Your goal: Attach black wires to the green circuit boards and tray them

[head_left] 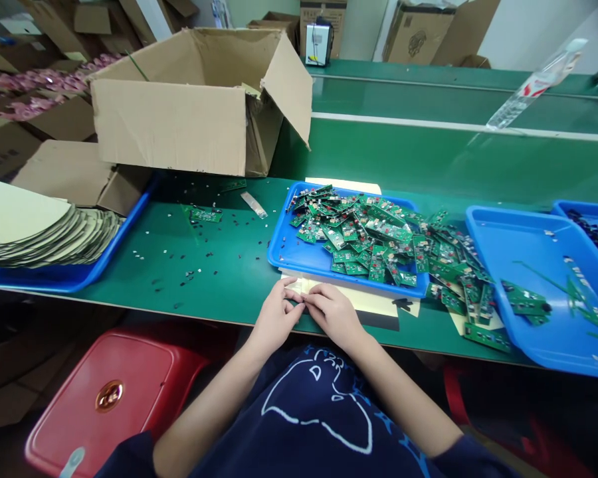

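Left hand (pixel 278 313) and right hand (pixel 333 316): fingertips drawn together by paper (pixel 371 302); can't tell what, if anything, they grip. Boards (pixel 386 229) mostly heaped in tray (pixel 301 252) just beyond hands. Best: light fingertip pressure, steady wrists.

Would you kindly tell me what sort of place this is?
Probably an electronics workshop, judging by the heaped green circuit boards, a long green workbench and a large open cardboard box.
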### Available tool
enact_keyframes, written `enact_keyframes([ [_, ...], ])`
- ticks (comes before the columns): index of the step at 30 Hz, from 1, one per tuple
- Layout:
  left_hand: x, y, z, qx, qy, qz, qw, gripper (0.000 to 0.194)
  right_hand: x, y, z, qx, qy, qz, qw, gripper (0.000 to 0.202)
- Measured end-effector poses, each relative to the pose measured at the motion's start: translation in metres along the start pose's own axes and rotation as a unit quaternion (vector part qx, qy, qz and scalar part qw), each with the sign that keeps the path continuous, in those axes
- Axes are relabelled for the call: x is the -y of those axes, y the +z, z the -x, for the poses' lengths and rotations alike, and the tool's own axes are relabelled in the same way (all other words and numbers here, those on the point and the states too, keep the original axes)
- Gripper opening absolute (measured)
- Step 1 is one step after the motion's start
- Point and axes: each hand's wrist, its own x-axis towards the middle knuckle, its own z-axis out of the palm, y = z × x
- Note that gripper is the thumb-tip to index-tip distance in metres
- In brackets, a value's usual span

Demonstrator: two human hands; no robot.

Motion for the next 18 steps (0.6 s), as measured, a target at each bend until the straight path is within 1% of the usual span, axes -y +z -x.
enact_keyframes([
  [2, 0.0, 0.0, 0.0, 0.006, 0.005, 0.002, 1.0, 0.039, 0.001, 0.0, -0.001, -0.007, -0.003, -0.006, 1.0, 0.02],
  [4, -0.001, 0.0, 0.001, 0.0, 0.035, -0.054, 0.998, 0.03, 0.002, -0.001, -0.001, -0.01, 0.014, -0.025, 1.0, 0.018],
  [7, -0.003, 0.001, 0.004, -0.025, 0.106, -0.187, 0.976, 0.022, 0.001, -0.01, 0.002, -0.033, 0.098, -0.113, 0.988, 0.011],
  [9, -0.004, 0.003, 0.006, -0.031, 0.136, -0.255, 0.957, 0.023, -0.002, -0.024, 0.008, -0.074, 0.153, -0.184, 0.968, 0.007],
  [10, -0.004, 0.004, 0.006, -0.033, 0.141, -0.279, 0.949, 0.024, -0.005, -0.034, 0.012, -0.105, 0.172, -0.213, 0.956, 0.006],
  [11, -0.004, 0.005, 0.006, -0.034, 0.142, -0.296, 0.944, 0.025, -0.009, -0.045, 0.016, -0.148, 0.188, -0.234, 0.942, 0.005],
  [12, -0.005, 0.006, 0.006, -0.036, 0.141, -0.309, 0.94, 0.026, -0.014, -0.057, 0.02, -0.204, 0.203, -0.25, 0.925, 0.004],
  [14, -0.005, 0.008, 0.006, -0.043, 0.14, -0.326, 0.934, 0.029, -0.025, -0.083, 0.027, -0.348, 0.214, -0.267, 0.873, 0.003],
  [16, -0.005, 0.008, 0.005, -0.048, 0.138, -0.336, 0.931, 0.032, -0.034, -0.108, 0.031, -0.488, 0.189, -0.261, 0.811, 0.007],
  [18, -0.005, 0.008, 0.004, -0.053, 0.136, -0.339, 0.929, 0.033, -0.037, -0.13, 0.03, -0.596, 0.139, -0.213, 0.761, 0.011],
])
